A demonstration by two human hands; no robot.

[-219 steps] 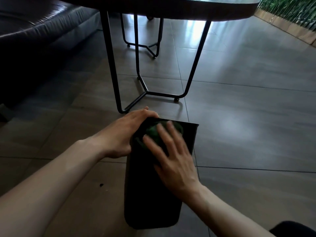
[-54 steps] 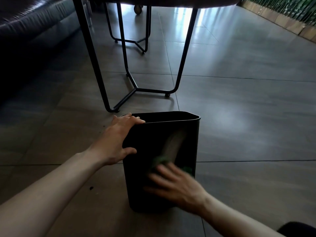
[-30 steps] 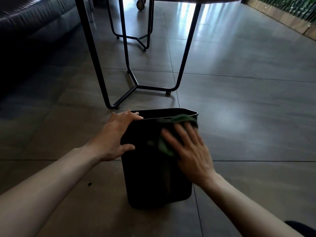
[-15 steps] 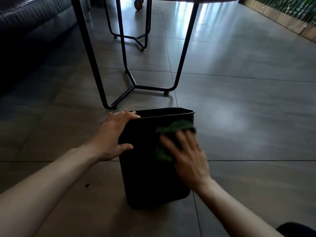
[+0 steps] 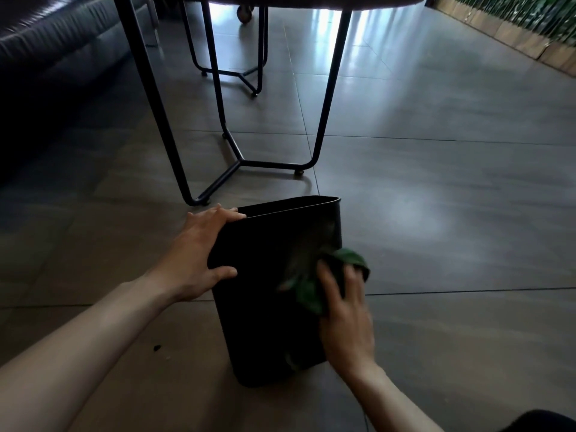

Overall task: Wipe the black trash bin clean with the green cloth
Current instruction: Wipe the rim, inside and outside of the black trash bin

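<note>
The black trash bin (image 5: pixel 265 294) stands upright on the tiled floor, its open rim facing up. My left hand (image 5: pixel 199 254) grips its upper left corner, fingers over the rim and thumb on the near wall. My right hand (image 5: pixel 343 310) presses the green cloth (image 5: pixel 349 260) flat against the bin's near wall by the right edge, about halfway down. The cloth bunches out past the bin's right corner. My right hand is motion-blurred.
A table with thin black metal legs (image 5: pixel 237 160) stands just beyond the bin. A dark sofa (image 5: pixel 53 48) runs along the left. A wooden planter edge with greenery (image 5: pixel 514 35) lies at the far right. Small dark crumbs (image 5: pixel 156 348) sit on the floor left of the bin.
My right hand has slid the cloth down and to the right on the bin's near wall, from near the rim to mid-height. My left hand keeps its grip on the left corner.
</note>
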